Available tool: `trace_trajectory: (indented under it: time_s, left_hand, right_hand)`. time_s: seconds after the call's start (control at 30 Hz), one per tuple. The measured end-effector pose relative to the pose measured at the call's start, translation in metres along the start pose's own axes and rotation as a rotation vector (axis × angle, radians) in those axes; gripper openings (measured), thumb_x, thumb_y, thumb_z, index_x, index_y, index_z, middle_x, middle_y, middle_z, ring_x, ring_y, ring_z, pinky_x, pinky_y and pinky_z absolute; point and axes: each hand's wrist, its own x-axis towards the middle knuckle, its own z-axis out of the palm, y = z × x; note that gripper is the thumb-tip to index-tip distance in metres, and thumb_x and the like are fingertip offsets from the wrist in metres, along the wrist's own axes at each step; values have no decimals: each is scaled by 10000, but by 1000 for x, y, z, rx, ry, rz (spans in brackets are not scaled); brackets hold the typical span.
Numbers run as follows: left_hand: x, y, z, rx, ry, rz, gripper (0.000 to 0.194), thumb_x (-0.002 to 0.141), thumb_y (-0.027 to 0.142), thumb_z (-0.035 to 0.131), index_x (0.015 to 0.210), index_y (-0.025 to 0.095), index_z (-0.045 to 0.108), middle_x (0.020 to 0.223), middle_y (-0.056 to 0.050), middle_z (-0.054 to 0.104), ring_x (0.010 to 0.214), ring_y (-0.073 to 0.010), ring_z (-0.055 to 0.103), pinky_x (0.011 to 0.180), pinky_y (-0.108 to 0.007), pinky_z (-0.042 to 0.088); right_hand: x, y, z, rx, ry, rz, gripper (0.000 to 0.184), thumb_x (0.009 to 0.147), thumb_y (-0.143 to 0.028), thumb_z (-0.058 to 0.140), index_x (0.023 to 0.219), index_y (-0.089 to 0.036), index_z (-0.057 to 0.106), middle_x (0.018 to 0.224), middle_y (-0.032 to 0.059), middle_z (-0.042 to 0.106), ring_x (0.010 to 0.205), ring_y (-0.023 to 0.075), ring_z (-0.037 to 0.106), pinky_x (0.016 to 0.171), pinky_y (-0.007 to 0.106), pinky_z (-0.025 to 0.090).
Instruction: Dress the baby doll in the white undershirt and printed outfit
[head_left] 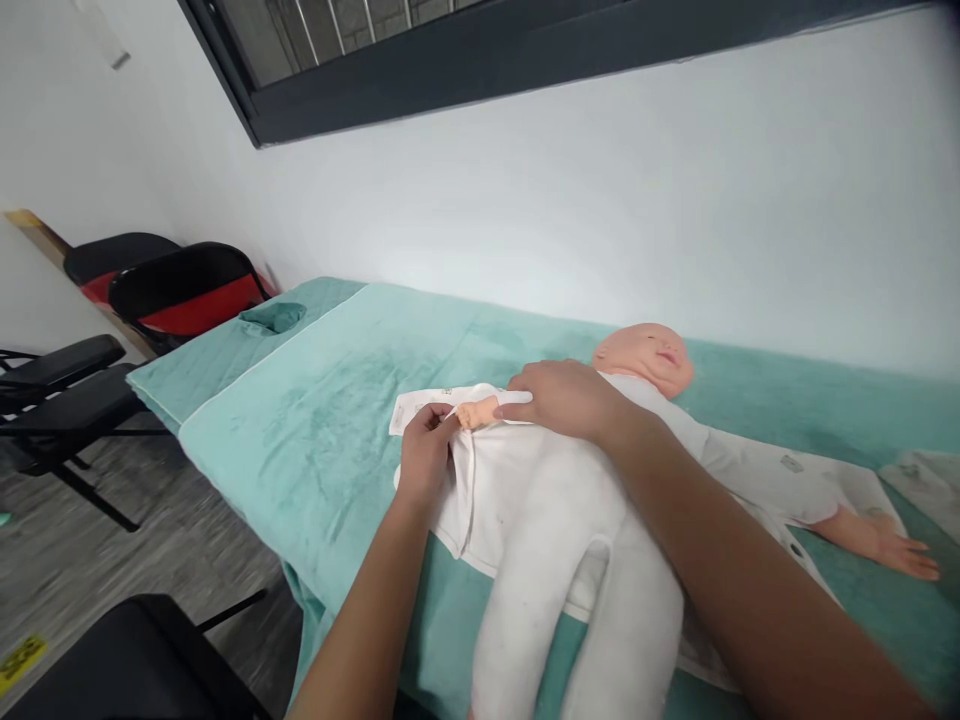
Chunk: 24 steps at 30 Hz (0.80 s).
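Observation:
A baby doll (555, 500) lies on its back, its head (645, 355) toward the wall and its white cloth legs toward me. Under it spreads a white baby shirt (487, 480). One doll arm, at the right, is in a sleeve (795, 470) with the hand showing at its end. At the left, the doll's other hand (478, 413) shows between my hands. My left hand (427, 450) pinches the shirt's cloth beside those small fingers. My right hand (566, 398) is closed round the doll's forearm, its thumb at the wrist; my palm hides most of that arm.
A teal cover (300, 400) lies over the bed, which has a face hole (274, 316) at its far left end. Another pale cloth (926, 485) lies at the right edge. Black chairs (187, 290) stand to the left. A white wall and a dark-framed window (450, 70) are behind.

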Motion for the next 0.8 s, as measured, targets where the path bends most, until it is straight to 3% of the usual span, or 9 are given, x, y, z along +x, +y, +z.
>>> trace_trajectory:
  time_s: [0.23, 0.33, 0.43, 0.5, 0.57, 0.63, 0.7, 0.8]
  left_hand:
    - [-4, 0, 3, -5, 96, 49, 170, 693, 296, 693, 786, 173, 623, 713, 24, 591, 666, -122, 547, 614, -239, 409]
    - [-14, -10, 9, 306, 122, 254, 99, 783, 281, 612, 819, 190, 628, 735, 15, 611, 687, -130, 549, 658, -254, 419]
    - [-22, -22, 17, 698, -39, 513, 127, 858, 263, 520, 895, 209, 628, 781, -7, 637, 727, -151, 573, 701, -276, 417]
    - [-23, -29, 21, 855, -102, 601, 158, 896, 271, 475, 938, 212, 614, 814, -23, 644, 752, -163, 588, 701, -283, 410]
    - [-21, -31, 22, 911, -80, 611, 179, 926, 286, 441, 955, 210, 600, 826, -30, 646, 757, -168, 594, 689, -284, 401]
    - [-18, -31, 21, 915, -49, 591, 194, 945, 306, 427, 960, 209, 595, 829, -28, 649, 751, -167, 594, 680, -283, 392]
    - [-16, -30, 20, 910, -44, 572, 215, 958, 334, 422, 957, 209, 597, 830, -25, 653, 745, -165, 593, 674, -283, 384]
    - [-15, -29, 20, 922, -43, 567, 240, 967, 353, 415, 957, 203, 602, 845, -29, 658, 748, -168, 593, 673, -287, 378]
  right_hand:
    - [1, -5, 2, -48, -34, -35, 425, 897, -591, 469, 1026, -275, 722, 1074, 57, 714, 899, 256, 631, 718, 335, 392]
    - [3, -12, 8, -129, -6, -32, 410, 936, -536, 445, 997, -226, 707, 1025, 96, 706, 925, 271, 621, 789, 375, 395]
    - [6, -18, 16, -215, 14, -46, 288, 945, -379, 482, 986, -178, 683, 1011, 128, 692, 978, 284, 609, 836, 395, 391]
    - [7, -19, 18, -213, 38, -94, 220, 929, -294, 500, 1002, -173, 667, 1035, 128, 682, 1004, 278, 601, 845, 387, 392]
    - [3, -15, 12, -137, 110, -98, 231, 935, -309, 486, 1047, -195, 652, 1081, 113, 674, 1008, 267, 600, 821, 371, 405]
    - [-8, -5, -3, -49, 207, 14, 285, 958, -377, 434, 1057, -221, 651, 1092, 99, 676, 974, 260, 612, 773, 362, 417]
    - [-25, 12, -21, -4, 275, 236, 372, 971, -439, 364, 983, -232, 673, 1039, 102, 691, 916, 268, 628, 729, 371, 421]
    - [-54, 51, -37, 34, 279, 567, 496, 953, -545, 320, 888, -237, 704, 990, 136, 703, 894, 317, 641, 705, 412, 426]
